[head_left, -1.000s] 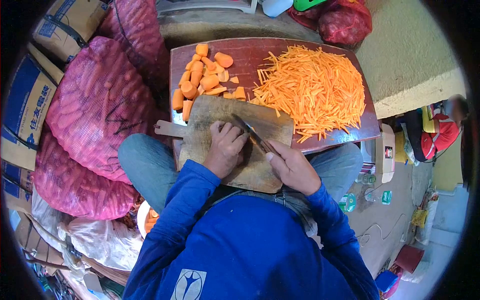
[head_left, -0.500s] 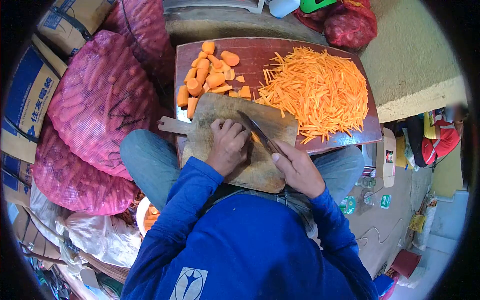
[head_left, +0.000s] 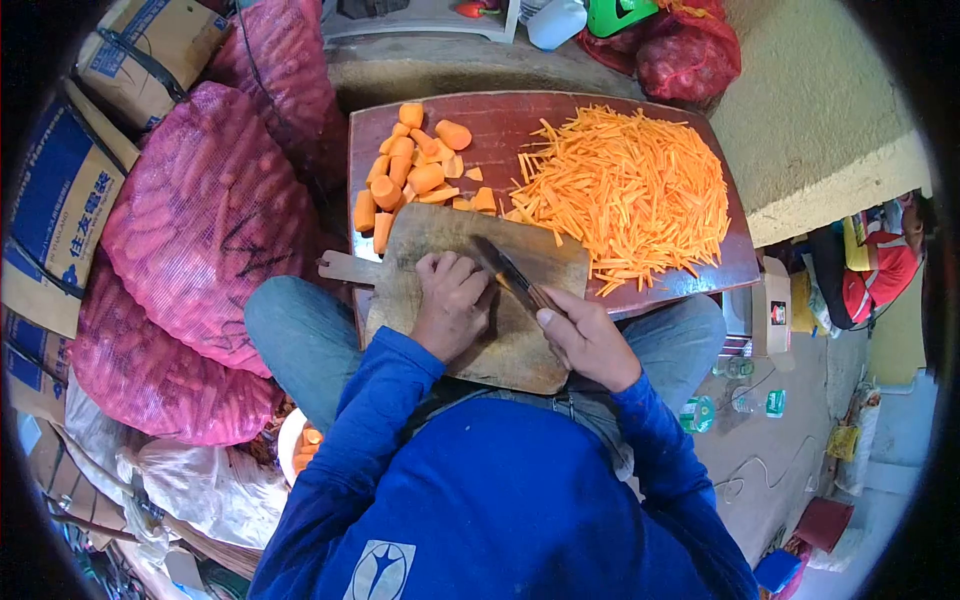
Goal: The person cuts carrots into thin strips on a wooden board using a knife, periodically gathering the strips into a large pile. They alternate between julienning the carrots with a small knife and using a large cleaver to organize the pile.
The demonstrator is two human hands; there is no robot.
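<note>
My left hand (head_left: 452,308) rests on a worn wooden cutting board (head_left: 520,350), its fingers curled over a piece of carrot (head_left: 498,279) that is mostly hidden. Only a bit of orange shows beside the blade. In my right hand (head_left: 592,342) is a dark-bladed knife (head_left: 510,276), gripped by its handle, with the blade slanting close to the left fingertips. The board lies across my lap and the edge of a red-brown table (head_left: 500,125). Beyond it are chunks of peeled carrot (head_left: 425,178) on the left and a large heap of carrot strips (head_left: 630,195) on the right.
Pink mesh sacks of carrots (head_left: 210,220) and cardboard boxes (head_left: 70,200) crowd the left side. By my left leg stands a white container (head_left: 290,440) with carrot pieces. A wall (head_left: 820,130) rises at right. Bottles (head_left: 750,400) lie on the floor, near a person in red (head_left: 885,275).
The view has tilted a little, so the table and board sit slightly lower. The knife blade has shifted slightly on the board, staying near my left fingers.
</note>
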